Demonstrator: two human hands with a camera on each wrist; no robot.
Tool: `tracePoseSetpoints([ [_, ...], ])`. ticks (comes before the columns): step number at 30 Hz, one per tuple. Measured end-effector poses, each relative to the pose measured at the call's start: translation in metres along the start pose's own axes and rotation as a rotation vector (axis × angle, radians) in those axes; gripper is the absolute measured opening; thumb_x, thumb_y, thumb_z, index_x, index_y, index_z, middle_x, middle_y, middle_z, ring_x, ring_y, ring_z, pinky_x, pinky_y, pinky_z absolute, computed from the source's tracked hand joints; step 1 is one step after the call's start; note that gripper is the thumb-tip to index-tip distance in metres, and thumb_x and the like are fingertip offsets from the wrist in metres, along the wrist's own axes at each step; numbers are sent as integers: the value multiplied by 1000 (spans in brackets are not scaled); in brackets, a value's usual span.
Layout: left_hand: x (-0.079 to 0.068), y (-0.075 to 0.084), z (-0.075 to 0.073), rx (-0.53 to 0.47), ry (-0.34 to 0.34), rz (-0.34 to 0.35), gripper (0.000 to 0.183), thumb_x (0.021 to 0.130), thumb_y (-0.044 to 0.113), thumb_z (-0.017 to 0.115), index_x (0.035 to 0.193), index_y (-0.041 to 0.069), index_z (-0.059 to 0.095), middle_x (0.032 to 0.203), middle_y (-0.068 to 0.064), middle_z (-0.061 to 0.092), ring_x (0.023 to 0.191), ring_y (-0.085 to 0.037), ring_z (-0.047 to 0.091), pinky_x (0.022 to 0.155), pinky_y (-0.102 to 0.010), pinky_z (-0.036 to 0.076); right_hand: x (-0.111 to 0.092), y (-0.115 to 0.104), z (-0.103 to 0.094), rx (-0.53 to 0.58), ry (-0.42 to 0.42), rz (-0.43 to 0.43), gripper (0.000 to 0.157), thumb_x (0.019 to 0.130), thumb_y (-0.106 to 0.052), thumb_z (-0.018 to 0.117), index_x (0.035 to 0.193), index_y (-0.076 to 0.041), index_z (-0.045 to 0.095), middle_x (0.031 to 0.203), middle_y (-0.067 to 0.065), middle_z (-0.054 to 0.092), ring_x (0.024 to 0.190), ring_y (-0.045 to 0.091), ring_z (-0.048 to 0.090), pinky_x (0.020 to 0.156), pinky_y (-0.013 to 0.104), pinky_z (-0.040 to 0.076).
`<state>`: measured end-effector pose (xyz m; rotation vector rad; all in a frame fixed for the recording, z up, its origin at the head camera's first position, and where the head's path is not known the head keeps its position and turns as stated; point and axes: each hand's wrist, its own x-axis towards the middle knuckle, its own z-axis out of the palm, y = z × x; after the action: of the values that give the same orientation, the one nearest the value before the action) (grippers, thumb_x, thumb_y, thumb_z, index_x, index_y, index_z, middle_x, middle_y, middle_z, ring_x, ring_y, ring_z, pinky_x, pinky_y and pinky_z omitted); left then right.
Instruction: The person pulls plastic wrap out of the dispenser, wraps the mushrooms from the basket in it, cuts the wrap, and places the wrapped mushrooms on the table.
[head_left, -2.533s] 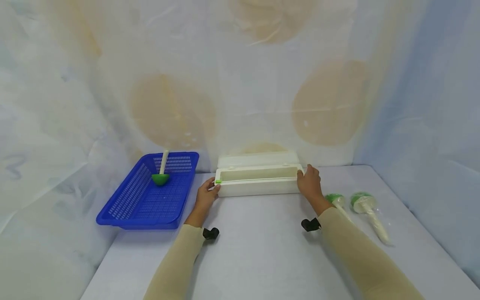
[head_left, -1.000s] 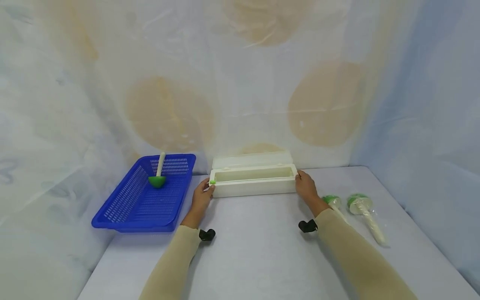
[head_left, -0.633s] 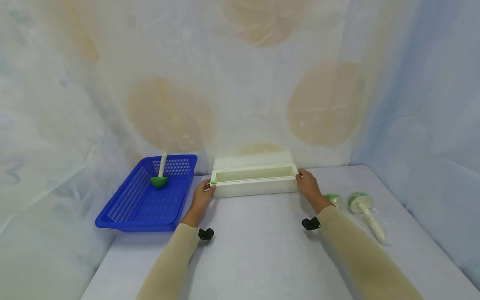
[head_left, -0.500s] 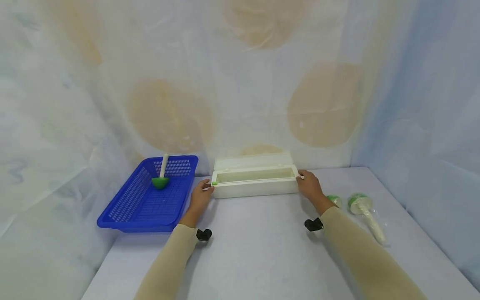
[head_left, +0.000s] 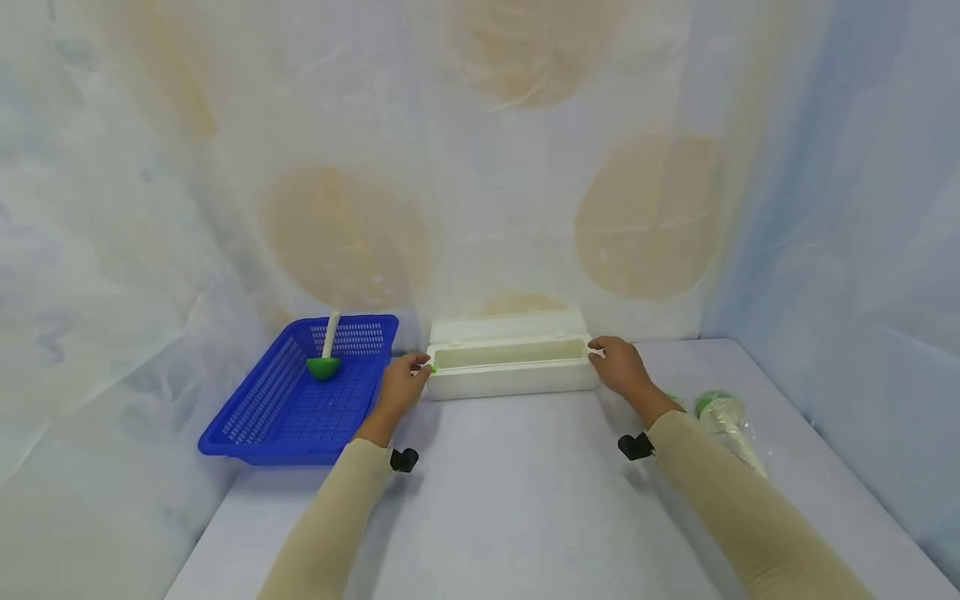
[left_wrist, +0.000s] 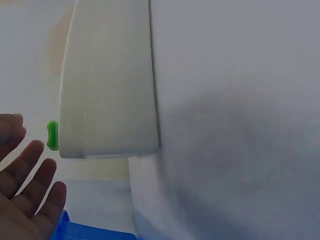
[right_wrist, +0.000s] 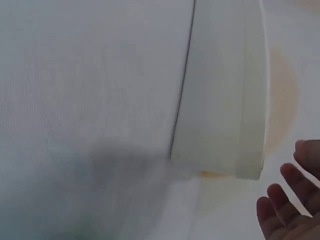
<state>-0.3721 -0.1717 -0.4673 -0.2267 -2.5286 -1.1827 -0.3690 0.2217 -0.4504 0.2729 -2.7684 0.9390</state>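
A long white lidded box, resembling a cling film dispenser, lies on the table by the back wall. Its lid is tipped back against the wall, and the long trough faces up. At the left end sits a small green slider. My left hand hovers beside that end; in the left wrist view its spread fingers are apart from the box. At the other end is my right hand, its loosely bent fingers also off the box in the right wrist view. Neither hand holds anything.
A blue plastic basket stands at left, holding a ladle with a green bowl and white handle. Right of my right forearm lies a plastic-wrapped green and white ladle; a second green piece is mostly hidden behind the arm.
Both hands have let go of the box ends and risen slightly, their fingers coming away from it. The right forearm now covers more of the wrapped ladles.
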Motion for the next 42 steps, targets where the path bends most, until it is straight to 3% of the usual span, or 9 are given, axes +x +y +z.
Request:
tracePoseSetpoints([
  [3,5,1,-2,86,-68,44,26,94,12,65,116,0,67,114,-15,67,108,-32,60,90,-46,48,0,-3,-3,-37,-42,-68,33,98,-13,58,125,6,59,125,24,59,116,42,53,93,52,44],
  [10,13,10,0,311,-352,86,31,97,13,61,125,0,63,124,-15,62,116,-33,56,95,-46,45,4,-13,-2,-179,-242,-163,41,96,-19,62,131,2,57,127,19,60,122,38,51,99,51,41],
  [18,24,27,4,490,-434,282,26,96,13,61,119,2,67,114,-12,67,110,-30,60,95,-43,45,11,-31,4,-230,-342,-280,37,100,-21,57,131,-2,58,134,17,55,128,38,45,105,50,34],
  [22,25,30,7,530,-436,320,12,95,8,61,102,5,71,95,-5,68,92,-22,62,83,-37,48,15,-31,11,-201,-356,-280,32,100,-19,56,127,-2,61,126,14,61,122,34,52,100,48,40],
  [24,24,30,9,531,-423,318,13,95,4,59,84,6,66,77,-2,58,75,-18,54,70,-32,43,16,-30,14,-193,-348,-289,30,100,-17,56,124,0,63,121,13,63,116,32,56,96,46,43],
  [27,24,30,13,530,-408,309,27,93,-3,52,70,10,46,66,-1,35,64,-16,34,61,-32,28,17,-28,18,-180,-329,-283,26,99,-14,57,120,-1,65,115,11,65,110,30,58,93,44,45],
  [32,26,26,17,588,-361,348,26,96,-1,51,74,11,53,69,1,43,66,-15,41,61,-32,36,19,-33,20,-180,-311,-259,22,99,-16,57,114,-3,67,107,7,62,102,27,57,89,44,46],
  [37,29,24,21,788,-321,399,9,95,5,58,99,7,66,91,-6,63,87,-24,61,79,-41,49,23,-37,27,-208,-318,-223,39,100,-27,56,129,-2,60,129,16,55,122,36,49,100,49,39],
  [42,30,25,28,962,-297,397,22,95,12,56,116,6,61,106,-9,63,100,-27,59,88,-45,46,27,-42,35,-212,-335,-214,43,101,-28,53,134,0,55,138,18,51,134,39,37,109,50,29],
])
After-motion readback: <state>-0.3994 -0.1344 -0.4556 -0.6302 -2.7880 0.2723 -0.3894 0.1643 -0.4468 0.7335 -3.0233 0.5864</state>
